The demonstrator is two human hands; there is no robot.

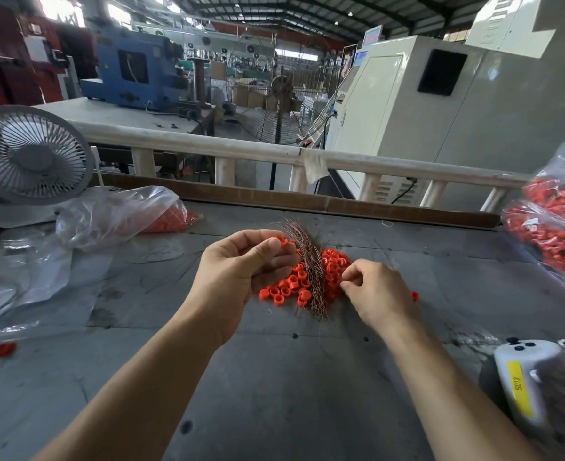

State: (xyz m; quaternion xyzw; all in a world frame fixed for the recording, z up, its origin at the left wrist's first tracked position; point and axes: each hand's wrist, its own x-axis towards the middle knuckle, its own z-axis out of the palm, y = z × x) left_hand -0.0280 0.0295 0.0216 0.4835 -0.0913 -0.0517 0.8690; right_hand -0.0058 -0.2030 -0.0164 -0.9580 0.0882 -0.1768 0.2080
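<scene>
The left hand (241,264) is raised a little above the grey desk (274,377), palm turned inward, and pinches 1 red cap (282,241) between the thumb and the fingertips. The other fingers are curled in under it. This red cap sits just to the left of the upper end of a bundle of copper wires (309,261), which lies across the middle of the desk and runs away from the person.

Under and on both sides of the bundle is a pile of red caps (332,264). The right hand (377,294) is low at the right edge of that pile, fingers curled, thumb and forefinger tips drawn together. Whether they hold a wire, a cap or nothing is too small to tell.

2 stray caps lie apart from the pile: 1 near the right hand (414,296) and 1 far to the left (4,349). At the far left stands a small grey fan (28,154), and beside it lies a clear bag (125,211) with red pieces at its far end. More filled bags (553,227) are stacked at the right edge. A white device with a yellow label (520,377) rests near the right forearm. A cardboard strip (307,197) runs along the far edge of the desk.
</scene>
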